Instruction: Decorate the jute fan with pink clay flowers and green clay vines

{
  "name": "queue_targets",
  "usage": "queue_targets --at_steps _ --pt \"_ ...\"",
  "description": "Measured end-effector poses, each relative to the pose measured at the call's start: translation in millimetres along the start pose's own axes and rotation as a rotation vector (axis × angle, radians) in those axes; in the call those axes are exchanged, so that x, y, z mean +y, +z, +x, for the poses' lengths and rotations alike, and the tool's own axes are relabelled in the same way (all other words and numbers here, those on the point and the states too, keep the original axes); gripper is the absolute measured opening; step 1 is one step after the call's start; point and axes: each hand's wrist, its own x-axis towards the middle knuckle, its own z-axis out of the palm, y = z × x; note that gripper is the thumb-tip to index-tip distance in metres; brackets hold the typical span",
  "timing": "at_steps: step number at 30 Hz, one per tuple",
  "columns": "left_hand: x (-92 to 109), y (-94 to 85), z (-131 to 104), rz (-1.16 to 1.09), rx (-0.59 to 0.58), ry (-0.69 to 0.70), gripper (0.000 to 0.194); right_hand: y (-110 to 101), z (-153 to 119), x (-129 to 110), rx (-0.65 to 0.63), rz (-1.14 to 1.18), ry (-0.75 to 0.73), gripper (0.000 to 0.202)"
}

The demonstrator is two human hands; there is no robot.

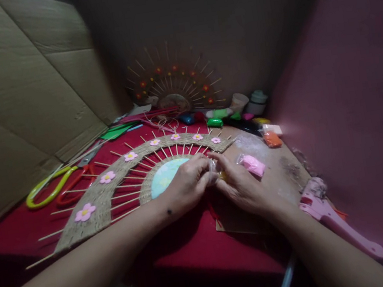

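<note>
My left hand [190, 176] and my right hand [238, 185] meet over the table, fingers closed on a small clear plastic packet [212, 166]. Something yellow shows inside it near my right fingers; most of the packet is hidden. Just beyond and to the left lies a half-round woven fan-shaped piece [120, 186] with thin sticks radiating through it. Pink flowers with yellow centres [85, 212] dot its outer band, and a pale blue half-disc [162, 177] fills its middle. A packet of pink clay-like material [253, 165] rests right of my right hand.
Scissors with yellow and red handles [70, 182] lie at the left. A pink glue gun [334, 218] is at the right edge of the cardboard sheet [275, 169], near an orange packet [272, 139]. Behind stands another stick fan [170, 76]. Cardboard [22, 83] walls the left.
</note>
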Motion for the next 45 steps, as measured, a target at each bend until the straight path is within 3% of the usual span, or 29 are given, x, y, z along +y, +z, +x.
queue_targets --at_steps 2,6,8,12,16,21,27,32,45 --pt "3 -6.5 2 -0.124 0.026 -0.093 0.016 -3 2 -3 0.014 0.024 0.044 0.049" --pt "1 -19.2 6 -0.503 0.231 -0.319 0.015 -6 7 -3 0.112 -0.011 0.127 0.049" --pt "-2 -22.3 7 -0.69 0.279 -0.383 0.016 -6 8 -2 0.134 -0.043 0.142 0.052" --pt "-3 -23.1 7 -0.957 0.218 -0.486 0.014 -3 7 1 0.123 -0.098 0.133 0.054" --pt "-3 -22.2 5 -1.039 0.177 -0.514 0.011 -3 6 1 0.085 -0.15 0.132 0.053" --pt "-5 -21.0 4 -0.974 0.153 -0.522 0.008 -4 6 -1 0.043 -0.152 0.127 0.053" --pt "2 -21.4 1 -0.735 0.142 -0.51 0.016 -5 5 -3 0.117 -0.076 0.057 0.059" --pt "6 -17.8 1 -0.348 0.113 -0.359 0.012 -7 5 -5 0.098 -0.058 0.034 0.062" --pt "4 -11.7 -3 0.059 0.096 -0.005 0.002 -2 3 -1 0.058 -0.131 0.061 0.06"
